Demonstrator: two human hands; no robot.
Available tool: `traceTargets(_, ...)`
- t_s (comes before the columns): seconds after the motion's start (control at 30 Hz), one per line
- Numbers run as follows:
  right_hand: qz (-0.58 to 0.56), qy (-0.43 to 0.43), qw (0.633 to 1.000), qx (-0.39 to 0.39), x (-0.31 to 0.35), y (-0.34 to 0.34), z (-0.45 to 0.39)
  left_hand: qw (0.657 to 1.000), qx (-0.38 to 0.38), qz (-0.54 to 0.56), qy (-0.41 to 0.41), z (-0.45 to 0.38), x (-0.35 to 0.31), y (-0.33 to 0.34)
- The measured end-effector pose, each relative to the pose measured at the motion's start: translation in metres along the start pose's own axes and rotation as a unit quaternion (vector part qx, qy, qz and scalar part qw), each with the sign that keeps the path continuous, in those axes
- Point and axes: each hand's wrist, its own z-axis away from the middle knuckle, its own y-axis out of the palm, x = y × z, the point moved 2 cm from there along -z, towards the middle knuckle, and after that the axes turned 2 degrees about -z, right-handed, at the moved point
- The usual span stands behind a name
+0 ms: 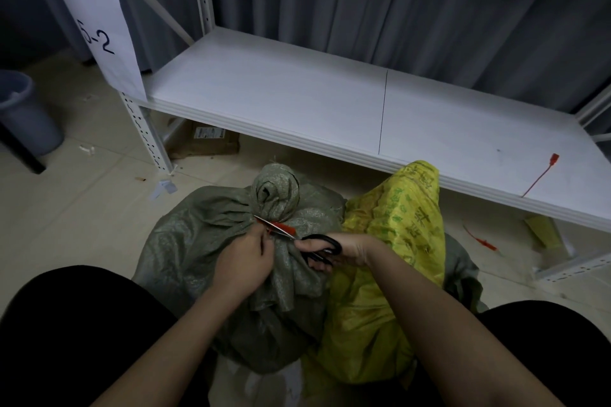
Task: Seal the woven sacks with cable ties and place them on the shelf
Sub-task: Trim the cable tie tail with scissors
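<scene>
Now | left hand (246, 253) pinches red cable tie (281, 227) on green sack (211, 241) | right hand (334, 249) grips scissors (317, 243)

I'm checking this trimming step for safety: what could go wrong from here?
The scissors in the right hand cut at the red cable tie right beside the left hand, so fingers could get nicked. The blades also lie against the green sack and may slit its weave.
</scene>
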Motion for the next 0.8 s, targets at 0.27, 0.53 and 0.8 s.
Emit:
traceTargets(0.27,0.043,0.042,0.998,-0.016,0.011,-0.008,-0.002,0.999,-0.013,-0.041,0.019,0.002,-0.001,-0.005)
traceTargets(0.53,0.137,0.043,0.99,0.005,0.038,-0.009,-0.003,0.994,-0.012,-0.104,0.012,0.007,0.002,-0.004)
traceTargets(0.8,0.223,0.019,0.973,-0.057,0.039,-0.008,-0.006,0.989,0.028,-0.145,-0.021,0.005,0.003,0.001)
